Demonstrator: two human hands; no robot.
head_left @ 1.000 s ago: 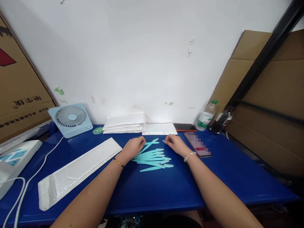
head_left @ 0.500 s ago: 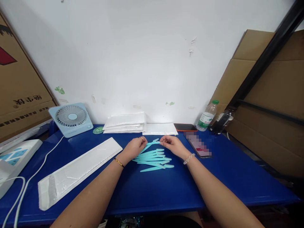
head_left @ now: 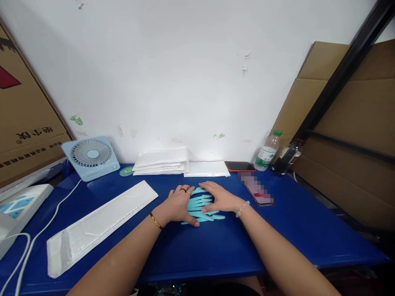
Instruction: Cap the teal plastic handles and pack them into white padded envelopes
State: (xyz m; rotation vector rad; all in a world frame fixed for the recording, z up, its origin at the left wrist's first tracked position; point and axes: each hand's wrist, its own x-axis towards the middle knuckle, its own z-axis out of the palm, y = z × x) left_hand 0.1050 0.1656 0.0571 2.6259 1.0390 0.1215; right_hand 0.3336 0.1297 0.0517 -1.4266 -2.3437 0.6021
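Several thin turquoise plastic sticks with angled tips (head_left: 200,202) lie fanned side by side on the blue table (head_left: 197,250). My left hand (head_left: 180,204) rests over their left ends, its thumb stretched toward the lowest sticks. On the right, my right hand (head_left: 220,197) curves round the other ends, fingers at the far sticks and thumb lower down. Both hands have their fingers spread and touch the sticks without lifting any. The palms and fingers hide part of the row.
A long white padded envelope (head_left: 101,226) lies at left, near a blue fan (head_left: 91,156) and a power strip (head_left: 18,209). White envelopes (head_left: 162,160) are stacked by the wall. Two phones (head_left: 239,166) (head_left: 257,190) and a bottle (head_left: 266,154) stand right.
Both hands have come down from the far stick they pinched and spread over the row from both sides. That stick now lies with the others. The view has shifted slightly.
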